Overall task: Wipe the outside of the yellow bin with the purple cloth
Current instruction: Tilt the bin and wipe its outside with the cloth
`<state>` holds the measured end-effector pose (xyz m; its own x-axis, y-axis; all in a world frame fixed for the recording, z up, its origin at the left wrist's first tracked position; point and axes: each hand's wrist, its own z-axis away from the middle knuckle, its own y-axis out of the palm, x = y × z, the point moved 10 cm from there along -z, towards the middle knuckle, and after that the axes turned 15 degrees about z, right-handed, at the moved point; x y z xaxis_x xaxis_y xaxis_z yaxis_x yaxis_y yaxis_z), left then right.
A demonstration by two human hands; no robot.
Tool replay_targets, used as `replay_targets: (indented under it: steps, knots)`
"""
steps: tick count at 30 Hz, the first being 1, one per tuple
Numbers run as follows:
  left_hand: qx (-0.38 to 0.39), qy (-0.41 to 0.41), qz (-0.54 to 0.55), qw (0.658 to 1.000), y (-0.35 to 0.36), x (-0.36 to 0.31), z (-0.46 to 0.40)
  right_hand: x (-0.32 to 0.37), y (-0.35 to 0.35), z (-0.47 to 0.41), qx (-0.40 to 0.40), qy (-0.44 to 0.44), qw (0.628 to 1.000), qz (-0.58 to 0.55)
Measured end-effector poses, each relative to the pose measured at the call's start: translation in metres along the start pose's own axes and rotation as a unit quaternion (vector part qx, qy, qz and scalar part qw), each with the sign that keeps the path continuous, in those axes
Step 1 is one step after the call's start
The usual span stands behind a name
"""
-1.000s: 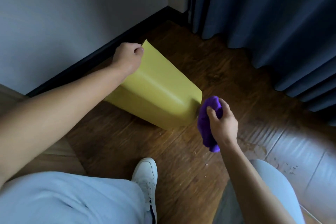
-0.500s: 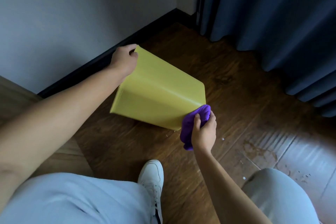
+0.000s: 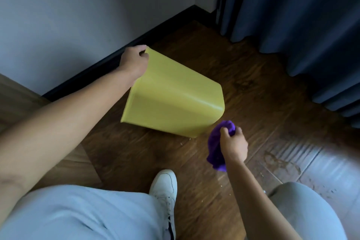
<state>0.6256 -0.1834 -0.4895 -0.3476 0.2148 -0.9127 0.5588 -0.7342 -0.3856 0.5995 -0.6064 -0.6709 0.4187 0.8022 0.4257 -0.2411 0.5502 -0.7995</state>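
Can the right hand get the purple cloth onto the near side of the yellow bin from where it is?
Probably yes: the right hand holds the purple cloth just off the yellow bin, with only bare floor between.

A dark wooden floor (image 3: 243, 76) is stretching beneath both hands, a grey wall (image 3: 78, 6) with black skirting (image 3: 93, 68) (left side) is meeting navy curtains (image 3: 292, 15) hanging beyond.

The yellow bin (image 3: 171, 101) looks like smooth, faintly glossy plastic — the purple cloth (image 3: 216, 146) soft and fuzzy — above grained wood floor (image 3: 243, 68).
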Motion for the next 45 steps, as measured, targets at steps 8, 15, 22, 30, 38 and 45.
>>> replay_targets:
  steps: [8,15,22,30,38,45]
  knots:
    - [0.2,0.078,0.01,0.977,0.075,-0.05,0.06,0.093,-0.115,0.003,-0.102,-0.148,0.983,-0.029]
    - [0.299,0.219,-0.004,0.929,0.12,-0.077,0.133,0.123,-0.149,-0.002,-0.119,-0.213,0.969,0.033]
    - [0.301,0.296,-0.053,0.905,0.127,-0.088,0.165,0.142,-0.157,-0.005,-0.11,-0.231,0.962,0.099]
    - [0.37,0.226,-0.039,0.901,0.15,-0.08,0.171,0.147,-0.163,-0.001,-0.12,-0.214,0.959,0.138]
    - [0.376,0.203,-0.005,0.904,0.157,-0.072,0.176,0.164,-0.177,0.006,-0.145,-0.228,0.942,0.201]
    - [0.391,0.194,-0.037,0.899,0.164,-0.067,0.183,0.173,-0.175,0.01,-0.138,-0.245,0.934,0.221]
